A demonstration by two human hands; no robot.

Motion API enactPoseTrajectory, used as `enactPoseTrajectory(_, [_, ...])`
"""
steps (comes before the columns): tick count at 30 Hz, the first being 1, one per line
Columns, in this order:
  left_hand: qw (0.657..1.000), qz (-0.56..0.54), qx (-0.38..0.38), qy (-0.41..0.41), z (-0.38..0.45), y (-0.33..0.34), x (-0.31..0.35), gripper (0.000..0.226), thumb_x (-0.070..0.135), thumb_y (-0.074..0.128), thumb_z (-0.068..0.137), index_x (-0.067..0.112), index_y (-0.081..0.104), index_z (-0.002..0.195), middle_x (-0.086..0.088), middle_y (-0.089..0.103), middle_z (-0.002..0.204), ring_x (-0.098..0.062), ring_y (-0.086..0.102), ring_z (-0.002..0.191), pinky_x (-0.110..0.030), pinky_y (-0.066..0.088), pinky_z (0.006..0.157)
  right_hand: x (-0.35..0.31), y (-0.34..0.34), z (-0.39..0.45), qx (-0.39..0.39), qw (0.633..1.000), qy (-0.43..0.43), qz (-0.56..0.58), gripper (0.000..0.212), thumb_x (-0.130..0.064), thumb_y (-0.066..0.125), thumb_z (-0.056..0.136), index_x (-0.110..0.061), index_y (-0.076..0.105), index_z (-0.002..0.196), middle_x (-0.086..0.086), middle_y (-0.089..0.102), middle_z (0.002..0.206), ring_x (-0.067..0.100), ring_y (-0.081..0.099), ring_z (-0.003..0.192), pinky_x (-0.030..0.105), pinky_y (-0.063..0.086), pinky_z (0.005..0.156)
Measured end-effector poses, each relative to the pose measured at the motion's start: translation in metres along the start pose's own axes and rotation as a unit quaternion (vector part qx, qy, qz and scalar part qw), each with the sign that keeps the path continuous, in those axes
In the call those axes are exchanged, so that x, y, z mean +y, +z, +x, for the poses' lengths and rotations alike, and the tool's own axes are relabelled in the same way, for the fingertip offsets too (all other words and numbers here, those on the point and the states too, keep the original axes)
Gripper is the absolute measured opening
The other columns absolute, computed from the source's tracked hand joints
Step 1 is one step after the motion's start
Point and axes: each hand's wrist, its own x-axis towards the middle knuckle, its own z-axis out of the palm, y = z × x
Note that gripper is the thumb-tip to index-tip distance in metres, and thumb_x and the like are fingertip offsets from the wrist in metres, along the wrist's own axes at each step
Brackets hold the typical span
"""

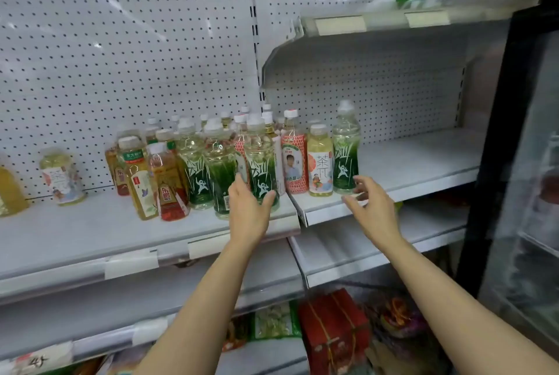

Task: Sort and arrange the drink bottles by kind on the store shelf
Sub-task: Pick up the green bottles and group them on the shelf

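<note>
Bottles, mixed kinds, crowded on a white shelf (90, 232). Left hand (246, 208) wraps the base of a green-labelled bottle (261, 163): thumb on its left side, fingers curled round its right, a grasp rather than a touch. Immediately left of that hand stand two more green-labelled bottles (208, 169); further left, amber tea bottles (142, 181) and a red-labelled one (169, 187). Right hand (370, 199) is spread and empty, fingertips close to the foot of a lone green bottle (345, 153) on the adjoining shelf section; contact appears absent, though motion blur makes this uncertain. Between the two hands: a pink-labelled bottle (293, 160) and a pale yellow bottle (320, 163). Handling advice: the green kind is split by those two, so lift the held bottle clear of its neighbours, grip low and keep it upright, and steady the lone bottle before closing the group.
</note>
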Motion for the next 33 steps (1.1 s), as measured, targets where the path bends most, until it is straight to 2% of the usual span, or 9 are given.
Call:
enactPoseTrajectory(3, [1.0,-0.013,-0.007,-0.021,0.016,0.022,0.005,0.089,0.034,0.064,0.095,0.002,0.007,0.156,-0.02,0.024,0.157,-0.033,0.03,0.143,-0.04,0.032,0.111,0.01,0.008,0.02,0.018,1.0,0.016,-0.006,0.06,-0.032,0.071,0.085,-0.016,0.045,0.137,0.006,0.054,0.123,0.024,0.054,0.109,0.041,0.05,0.083])
enactPoseTrajectory(7, [0.998,0.007,0.055,-0.037,0.032,0.053,-0.003,0.083,0.035,0.063,0.094,0.002,0.016,0.154,-0.022,0.031,0.149,-0.037,0.032,0.136,-0.043,0.032,0.109,0.03,0.023,0.046,0.018,0.998,0.052,0.006,0.08,-0.032,0.072,0.084,-0.016,0.027,0.148,0.015,0.04,0.139,0.031,0.044,0.124,0.049,0.043,0.1])
enactPoseTrajectory(11, [0.994,-0.011,0.098,-0.046,0.047,0.069,-0.009,0.084,0.035,0.065,0.093,0.001,0.017,0.152,-0.022,0.031,0.151,-0.037,0.029,0.139,-0.044,0.029,0.113,0.043,0.035,0.071,0.011,0.998,0.053,0.03,0.09,-0.033,0.072,0.084,-0.02,0.014,0.153,0.018,0.031,0.146,0.033,0.037,0.132,0.053,0.037,0.107])
enactPoseTrajectory(17, [0.989,-0.041,0.124,-0.066,0.069,0.08,-0.008,0.081,0.033,0.065,0.093,0.0,0.018,0.151,-0.023,0.036,0.151,-0.037,0.037,0.139,-0.051,0.035,0.113,0.041,0.05,0.1,0.001,0.996,0.013,0.087,0.1,-0.023,0.074,0.084,-0.02,0.003,0.155,0.011,0.023,0.158,0.026,0.027,0.143,0.043,0.027,0.115])
enactPoseTrajectory(20, [0.991,-0.032,0.115,-0.062,0.074,0.078,-0.011,0.081,0.034,0.067,0.092,0.002,0.02,0.149,-0.021,0.035,0.151,-0.037,0.036,0.139,-0.05,0.035,0.112,0.045,0.058,0.108,0.006,0.993,0.014,0.117,0.099,-0.02,0.071,0.085,-0.025,0.0,0.155,0.005,0.026,0.158,0.023,0.031,0.141,0.039,0.032,0.113])
enactPoseTrajectory(24, [0.988,-0.06,0.134,-0.048,0.068,0.075,-0.006,0.079,0.042,0.067,0.09,0.008,0.025,0.148,-0.014,0.038,0.147,-0.032,0.044,0.131,-0.047,0.043,0.105,0.046,0.06,0.115,0.001,0.989,0.022,0.149,0.093,-0.021,0.067,0.088,-0.031,0.003,0.154,0.007,0.037,0.15,0.02,0.04,0.131,0.032,0.036,0.101])
enactPoseTrajectory(29, [0.976,-0.078,0.204,-0.009,0.044,0.065,0.005,0.073,0.051,0.077,0.078,0.017,0.04,0.132,-0.001,0.051,0.124,-0.019,0.053,0.109,-0.039,0.049,0.091,0.036,0.045,0.102,0.016,0.991,0.022,0.134,0.082,-0.028,0.059,0.095,-0.031,0.003,0.155,0.008,0.037,0.147,0.005,0.036,0.11,0.026,0.032,0.093])
enactPoseTrajectory(31, [0.973,-0.079,0.218,0.007,0.034,0.059,0.006,0.073,0.049,0.08,0.075,0.019,0.042,0.129,0.001,0.051,0.121,-0.016,0.052,0.108,-0.035,0.05,0.09,0.03,0.036,0.093,0.029,0.986,0.01,0.166,0.078,-0.03,0.055,0.097,-0.034,0.003,0.155,0.003,0.035,0.151,0.004,0.035,0.116,0.029,0.034,0.098])
enactPoseTrajectory(33, [0.971,-0.079,0.227,0.009,0.02,0.052,0.008,0.074,0.047,0.082,0.073,0.021,0.043,0.129,0.003,0.055,0.122,-0.015,0.054,0.11,-0.032,0.049,0.09,0.022,0.028,0.081,0.032,0.976,0.0,0.214,0.075,-0.032,0.053,0.098,-0.039,0.003,0.153,-0.01,0.032,0.152,0.007,0.038,0.127,0.033,0.036,0.104])
